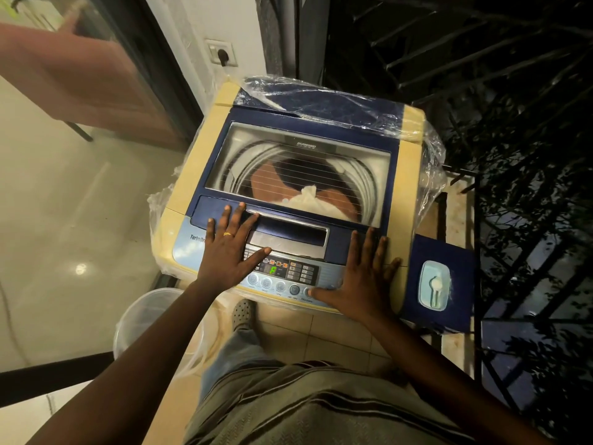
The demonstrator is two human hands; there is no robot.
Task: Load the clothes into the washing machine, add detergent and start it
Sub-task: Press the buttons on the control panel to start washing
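A cream and blue top-loading washing machine [410, 146] stands in front of me with its glass lid [244, 149] closed. Through the glass I see orange, dark and white clothes [308, 195] in the drum. My left hand [229, 248] lies flat with spread fingers on the lid's front edge and the left of the control panel [288, 271]. My right hand [362, 277] rests flat on the panel's right end, its thumb on a round button in the bottom row. The display shows a green "F". Neither hand holds anything.
A blue detergent box [426, 252] with a clear lidded tub [434, 285] on it sits on a ledge right of the machine. A clear plastic bucket [141, 316] stands on the floor at the left. Plastic wrap covers the machine's back. Dark railings are to the right, a wall socket [223, 53] behind.
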